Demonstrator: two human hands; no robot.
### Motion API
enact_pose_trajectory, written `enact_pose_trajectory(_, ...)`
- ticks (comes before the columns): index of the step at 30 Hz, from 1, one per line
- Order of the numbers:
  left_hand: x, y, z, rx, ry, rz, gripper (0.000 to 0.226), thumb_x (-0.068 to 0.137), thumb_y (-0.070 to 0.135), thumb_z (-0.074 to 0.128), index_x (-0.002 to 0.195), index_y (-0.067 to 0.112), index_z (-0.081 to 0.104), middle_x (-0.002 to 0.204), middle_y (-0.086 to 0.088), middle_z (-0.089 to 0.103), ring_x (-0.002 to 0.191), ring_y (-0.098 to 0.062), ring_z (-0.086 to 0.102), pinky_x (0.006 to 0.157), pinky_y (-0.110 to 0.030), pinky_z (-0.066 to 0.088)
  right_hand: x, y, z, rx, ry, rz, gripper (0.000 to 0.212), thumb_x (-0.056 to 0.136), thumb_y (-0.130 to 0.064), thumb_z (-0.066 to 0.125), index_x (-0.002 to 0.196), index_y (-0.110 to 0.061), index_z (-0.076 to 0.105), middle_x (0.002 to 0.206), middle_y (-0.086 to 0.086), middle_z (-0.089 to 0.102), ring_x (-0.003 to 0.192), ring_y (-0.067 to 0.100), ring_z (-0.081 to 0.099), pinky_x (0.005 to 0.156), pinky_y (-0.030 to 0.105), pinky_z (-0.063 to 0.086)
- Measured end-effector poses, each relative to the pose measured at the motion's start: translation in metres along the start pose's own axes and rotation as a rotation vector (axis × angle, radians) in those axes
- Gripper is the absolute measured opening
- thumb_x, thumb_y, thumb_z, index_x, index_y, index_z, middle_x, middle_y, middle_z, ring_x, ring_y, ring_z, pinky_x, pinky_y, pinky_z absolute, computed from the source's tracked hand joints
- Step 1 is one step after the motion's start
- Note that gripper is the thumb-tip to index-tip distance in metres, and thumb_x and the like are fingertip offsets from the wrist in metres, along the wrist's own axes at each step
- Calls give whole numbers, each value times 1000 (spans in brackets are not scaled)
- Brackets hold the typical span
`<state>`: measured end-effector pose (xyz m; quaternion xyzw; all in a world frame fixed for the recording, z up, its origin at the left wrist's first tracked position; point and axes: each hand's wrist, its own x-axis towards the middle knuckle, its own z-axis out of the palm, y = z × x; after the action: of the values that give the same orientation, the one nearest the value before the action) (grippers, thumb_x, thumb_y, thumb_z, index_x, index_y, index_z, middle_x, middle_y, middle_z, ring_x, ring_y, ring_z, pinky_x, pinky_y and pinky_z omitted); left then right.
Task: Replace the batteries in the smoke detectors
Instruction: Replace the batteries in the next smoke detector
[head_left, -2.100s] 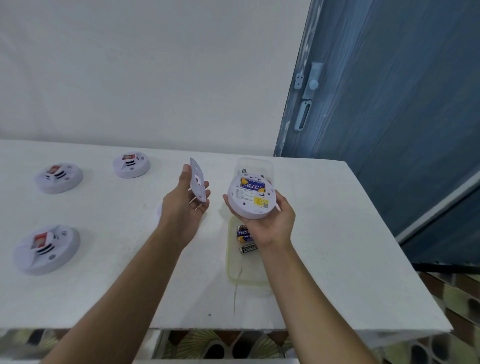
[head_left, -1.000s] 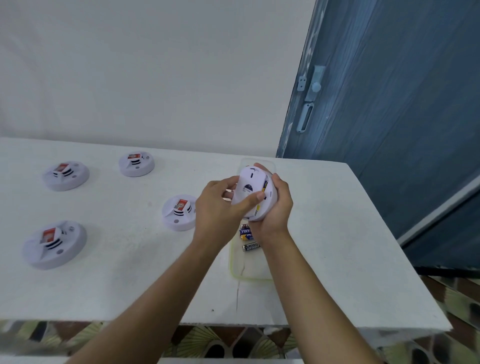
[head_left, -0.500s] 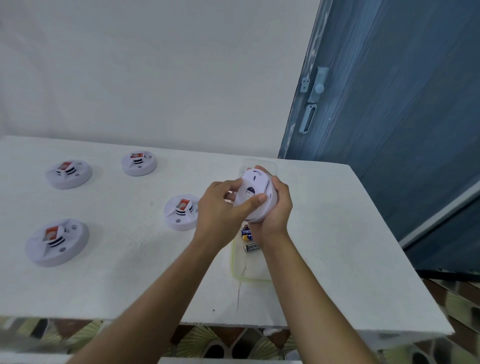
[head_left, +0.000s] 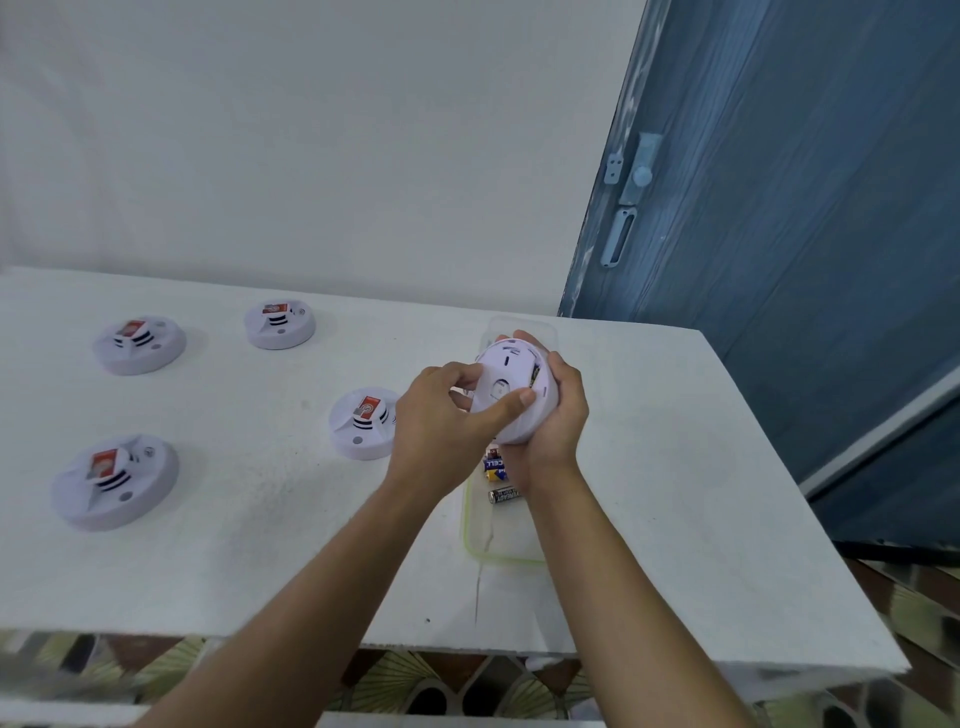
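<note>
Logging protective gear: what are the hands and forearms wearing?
Nothing visible. The left hand and right hand are bare: no gloves, rings or watch. No sleeves show as far as the frame's edge.

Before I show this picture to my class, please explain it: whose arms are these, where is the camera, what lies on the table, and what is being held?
There is no machine here: these are a person's two bare arms, seen from one camera worn on the head, looking forward and down. The left hand and right hand together grip one white smoke detector above the white table. Four more detectors lie on the table to the left. Beneath the hands, a clear tray holds loose batteries.
</note>
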<state>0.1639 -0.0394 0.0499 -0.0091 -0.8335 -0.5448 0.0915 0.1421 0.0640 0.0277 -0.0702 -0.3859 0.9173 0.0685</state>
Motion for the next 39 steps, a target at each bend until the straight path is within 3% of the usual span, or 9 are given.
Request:
enact_pose_trajectory(7, -1, 4, 2, -9, -1, 31, 57, 69, 49, 82, 116, 20, 65, 108, 6, 60, 92, -6, 61, 78, -23, 53, -3, 1, 2, 45, -1, 46, 52, 81, -42, 52, 121, -12, 65, 113, 16, 63, 99, 30, 62, 76, 36, 58)
enact_pose_trajectory(12, -1, 2, 3, 3, 13, 23, 60, 68, 53, 81, 115, 18, 66, 109, 6, 61, 90, -6, 62, 78, -26, 54, -3, 2, -1, 47, 10, 16, 39, 93, -37, 46, 116, -14, 68, 113, 12, 67, 103, 31, 61, 82, 39, 55)
enact_pose_trajectory(17, 0, 2, 2, 31, 26, 18, 61, 69, 56, 80, 114, 18, 67, 109, 5, 63, 86, -5, 62, 78, -26, 54, -5, -1, 0, 36, 3, 24, 37, 99, -32, 39, 118, -12, 65, 111, 12, 65, 94, 26, 65, 74, 36, 57)
enact_pose_trajectory(27, 1, 2, 0, 42, 0, -4, 62, 69, 58, 78, 115, 18, 67, 110, 5, 62, 85, -3, 62, 79, -25, 52, -5, 1, 1, -2, 32, -8, 41, 90, -38, 48, 116, -13, 67, 109, 12, 68, 97, 29, 64, 80, 38, 56)
enact_pose_trajectory(33, 3, 0, -2, 45, -13, -37, 65, 67, 63, 77, 113, 18, 67, 98, 2, 69, 85, -9, 65, 72, -23, 49, -6, -1, 2, 8, 11, 1, 37, 103, -30, 35, 116, -12, 65, 102, 8, 69, 93, 28, 64, 77, 37, 55)
enact_pose_trajectory(37, 3, 0, -2, 48, -1, -25, 64, 67, 63, 77, 114, 21, 66, 107, 7, 66, 88, -8, 64, 79, -30, 54, -7, -1, 6, 9, 19, 9, 38, 98, -32, 41, 120, -11, 64, 108, 11, 64, 94, 28, 63, 74, 36, 56)
enact_pose_trajectory(39, 2, 1, -2, 49, -10, -26, 64, 67, 62, 77, 114, 21, 65, 107, 6, 65, 87, -7, 63, 77, -26, 53, -8, 0, 6, 25, 25, 12, 45, 88, -37, 49, 121, -11, 64, 111, 13, 64, 98, 29, 62, 76, 37, 56)
